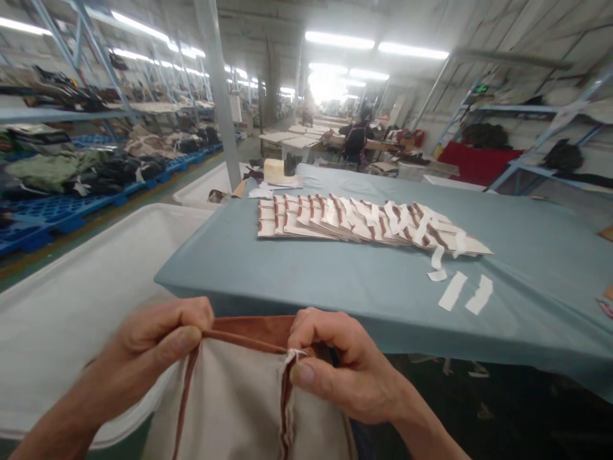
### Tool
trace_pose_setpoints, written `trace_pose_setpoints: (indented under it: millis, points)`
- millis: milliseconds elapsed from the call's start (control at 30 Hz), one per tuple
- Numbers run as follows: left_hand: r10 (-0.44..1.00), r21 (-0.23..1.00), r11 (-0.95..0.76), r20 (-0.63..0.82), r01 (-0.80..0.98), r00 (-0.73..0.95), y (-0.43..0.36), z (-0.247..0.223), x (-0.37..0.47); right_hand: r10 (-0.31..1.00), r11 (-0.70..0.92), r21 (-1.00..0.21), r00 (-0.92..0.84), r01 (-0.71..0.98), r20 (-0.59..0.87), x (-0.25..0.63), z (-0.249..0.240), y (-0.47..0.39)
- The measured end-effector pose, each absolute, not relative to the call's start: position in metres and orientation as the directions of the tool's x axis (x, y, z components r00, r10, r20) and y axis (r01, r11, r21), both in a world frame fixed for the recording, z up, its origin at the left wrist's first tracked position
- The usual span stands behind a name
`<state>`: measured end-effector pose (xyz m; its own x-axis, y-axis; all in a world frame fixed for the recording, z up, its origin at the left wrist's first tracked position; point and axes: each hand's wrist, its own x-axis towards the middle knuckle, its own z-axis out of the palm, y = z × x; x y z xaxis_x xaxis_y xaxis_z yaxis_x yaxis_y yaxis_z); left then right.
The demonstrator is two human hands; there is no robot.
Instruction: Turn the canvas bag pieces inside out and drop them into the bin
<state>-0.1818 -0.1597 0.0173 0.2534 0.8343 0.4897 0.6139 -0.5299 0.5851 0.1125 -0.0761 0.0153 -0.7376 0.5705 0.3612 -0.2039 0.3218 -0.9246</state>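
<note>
A cream fabric bag (239,390) with brown edging and brown seam strips hangs between my two hands, in front of the table edge. My left hand (160,338) pinches its top edge at the left corner, by a brown strip. At the other side my right hand (340,364) grips the rim beside a seam, thumb in front and fingers curled over. Between the hands the reddish-brown inside of the opening (253,326) shows. The bag's lower part runs out of the frame.
On the blue-green covered table (230,268) lies an overlapping row of cream pieces with brown strips (311,217). Loose white strips (453,291) are near them. A large white bin (96,275) stands at the left, below a metal post (218,89). Someone (357,137) sits farther back.
</note>
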Motion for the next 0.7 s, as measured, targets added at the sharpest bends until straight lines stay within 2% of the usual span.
trace_pose_setpoints:
  millis: [100,233,367,533,700]
  points:
    - [0.864,0.710,-0.504,0.409,0.493,0.294,-0.155,0.015,-0.176,0.556,0.399,-0.906,-0.750,-0.138,0.359,0.115,0.022,-0.074]
    - [0.872,0.719,-0.486,0.362,0.496,0.330,-0.150,0.026,-0.151,0.472,0.535,-0.836,-0.778,-0.119,0.413,0.113,0.027,-0.070]
    - [0.891,0.756,-0.432,0.276,0.492,0.359,-0.146,0.039,-0.127,0.468,0.587,-0.805,-0.777,-0.083,0.421,0.114,0.026,-0.069]
    - [0.878,0.724,-0.457,0.273,0.517,0.393,-0.146,0.038,-0.119,0.475,0.658,-0.753,-0.775,0.000,0.416,0.118,0.018,-0.070]
    - [0.860,0.644,-0.506,0.322,0.574,0.396,-0.149,0.035,-0.109,0.453,0.703,-0.711,-0.770,-0.001,0.449,0.119,0.012,-0.073]
